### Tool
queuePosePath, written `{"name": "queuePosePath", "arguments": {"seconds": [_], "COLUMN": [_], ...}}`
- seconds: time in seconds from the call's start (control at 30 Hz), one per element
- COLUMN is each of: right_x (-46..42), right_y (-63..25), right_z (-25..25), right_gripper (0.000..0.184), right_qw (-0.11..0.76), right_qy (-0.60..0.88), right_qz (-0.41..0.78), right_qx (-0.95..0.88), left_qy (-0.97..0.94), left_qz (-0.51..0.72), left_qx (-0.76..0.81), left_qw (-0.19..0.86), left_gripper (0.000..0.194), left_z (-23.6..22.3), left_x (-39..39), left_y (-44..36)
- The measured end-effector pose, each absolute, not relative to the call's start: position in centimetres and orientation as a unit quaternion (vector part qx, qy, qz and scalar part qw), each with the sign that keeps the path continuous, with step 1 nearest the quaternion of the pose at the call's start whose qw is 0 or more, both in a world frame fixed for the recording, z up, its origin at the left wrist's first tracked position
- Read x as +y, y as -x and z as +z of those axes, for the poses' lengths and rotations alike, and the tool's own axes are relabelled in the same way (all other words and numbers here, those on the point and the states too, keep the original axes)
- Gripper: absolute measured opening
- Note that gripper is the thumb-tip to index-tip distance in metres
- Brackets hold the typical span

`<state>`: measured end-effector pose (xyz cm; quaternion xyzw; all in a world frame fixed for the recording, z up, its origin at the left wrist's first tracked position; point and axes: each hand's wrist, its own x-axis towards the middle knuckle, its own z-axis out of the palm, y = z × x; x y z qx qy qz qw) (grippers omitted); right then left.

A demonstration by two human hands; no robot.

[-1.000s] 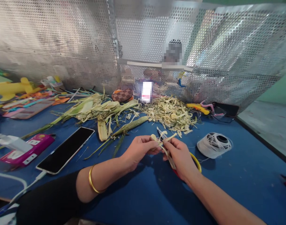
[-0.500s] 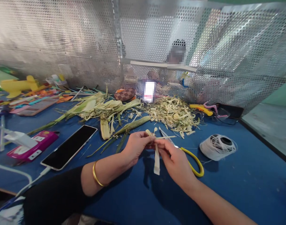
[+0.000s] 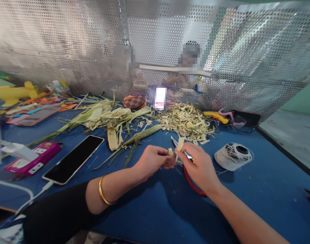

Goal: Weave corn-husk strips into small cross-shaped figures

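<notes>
My left hand (image 3: 155, 157), with a gold bangle on its wrist, pinches a small piece of pale corn husk (image 3: 171, 152) between thumb and fingertips. Close beside it, my right hand (image 3: 198, 162) grips a pale husk strip (image 3: 180, 143) whose end sticks up above the fingers. The two hands nearly meet over the blue table, and the fingers hide how the pieces join. Beneath my right hand lie scissors with a red handle loop (image 3: 193, 183), the blade tips pointing away from me; the hand covers their middle.
Corn husks (image 3: 113, 117) and a heap of shredded husk (image 3: 184, 122) lie ahead. A white thread spool (image 3: 232, 157) stands right. Leftward are a phone (image 3: 75, 159) on a cable and a magenta power strip (image 3: 34, 158). A perforated screen (image 3: 155, 37) closes off the back, people behind it.
My right hand has moved slightly right and up, turning the husk strip that hung down so it now points upward. The scissors' red loop now shows, the yellow one being covered.
</notes>
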<state>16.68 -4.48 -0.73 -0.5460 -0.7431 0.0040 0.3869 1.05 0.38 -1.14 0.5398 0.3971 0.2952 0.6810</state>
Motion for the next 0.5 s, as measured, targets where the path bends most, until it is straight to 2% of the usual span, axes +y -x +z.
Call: {"name": "queuePosePath", "arguments": {"seconds": [0.2,0.37,0.5], "right_x": [-4.4,-4.4,-4.2], "right_y": [-16.7,-16.3,-15.8], "right_z": [-0.8,-1.0,-1.3], "right_gripper": [0.022,0.024,0.024], "right_qw": [0.349,0.370,0.389], "right_qy": [0.608,0.645,0.647], "right_qz": [0.091,0.173,0.229], "right_qx": [-0.708,-0.646,-0.615], "left_qy": [-0.562,-0.591,-0.614], "left_qz": [0.264,0.274,0.304], "left_qx": [0.379,0.388,0.401], "left_qw": [0.686,0.652,0.608], "left_gripper": [0.016,0.017,0.011], "left_z": [-0.9,-1.5,-2.2], "left_x": [0.4,0.2,0.1], "left_y": [-0.9,-1.0,-1.1]}}
